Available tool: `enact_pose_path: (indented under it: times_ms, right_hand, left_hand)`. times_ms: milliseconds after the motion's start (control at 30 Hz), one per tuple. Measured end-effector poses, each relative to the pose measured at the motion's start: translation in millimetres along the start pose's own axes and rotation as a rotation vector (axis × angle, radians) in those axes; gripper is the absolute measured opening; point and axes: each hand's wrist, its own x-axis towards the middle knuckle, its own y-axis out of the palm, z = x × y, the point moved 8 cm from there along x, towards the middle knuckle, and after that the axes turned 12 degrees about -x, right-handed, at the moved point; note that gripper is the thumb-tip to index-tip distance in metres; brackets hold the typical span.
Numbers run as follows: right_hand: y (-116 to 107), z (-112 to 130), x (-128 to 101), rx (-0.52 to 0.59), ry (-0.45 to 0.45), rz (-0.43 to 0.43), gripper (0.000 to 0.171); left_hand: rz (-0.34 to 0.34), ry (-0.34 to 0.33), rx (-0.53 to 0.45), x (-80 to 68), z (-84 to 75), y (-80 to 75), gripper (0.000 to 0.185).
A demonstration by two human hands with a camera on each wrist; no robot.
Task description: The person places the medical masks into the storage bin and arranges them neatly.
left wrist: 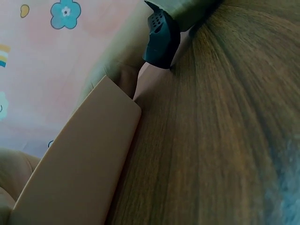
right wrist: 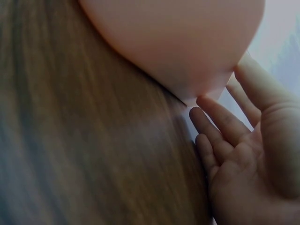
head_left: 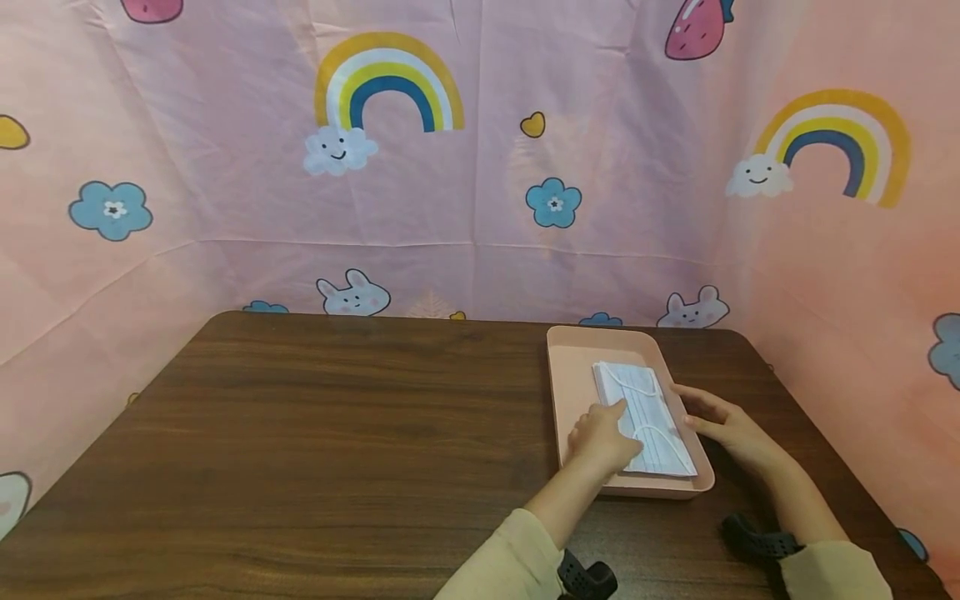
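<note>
A pale pink tray (head_left: 565, 367) stands near the table's back right, with light blue pleated face masks (head_left: 648, 408) lying in it, white ear loops on top. My left hand (head_left: 602, 435) reaches over the tray's near left side, its index finger and thumb spread apart over the left edge of the masks. In the left wrist view the tray wall (left wrist: 84, 150) covers most of that hand. My right hand (head_left: 731, 429) rests at the tray's right side, thumb and index finger at the rim. The right wrist view shows its fingers (right wrist: 225, 119) nearly straight against the outer wall.
The tray stands on a dark brown wooden table (head_left: 360, 433). A pink printed cloth (head_left: 480, 192) rises behind the table and along both sides. Black straps with small devices sit on both wrists, the right one (head_left: 757, 540) close over the table.
</note>
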Motion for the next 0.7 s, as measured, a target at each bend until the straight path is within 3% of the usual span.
enact_pose_path:
  times_ms: [233, 400, 533, 700]
  right_hand:
    - [-0.8, -0.3, 0.0, -0.015, 0.008, 0.006, 0.05]
    - [-1.6, 4.3, -0.9, -0.063, 0.017, 0.009, 0.05]
    - [-4.2, 10.6, -1.7, -0.11, 0.014, 0.0, 0.05]
    - [-6.7, 23.7, -3.4, -0.122, 0.023, 0.021, 0.051]
  left_hand:
    - [-0.028, -0.005, 0.016, -3.2, -0.7, -3.4, 0.06]
    - [-0.021, 0.036, 0.031, -3.5, -2.3, -8.9, 0.058]
    - [0.019, 0.083, 0.042, -4.2, -7.3, -16.6, 0.055]
    - [0.111, 0.175, -0.02, -11.5, -15.4, -31.2, 0.052]
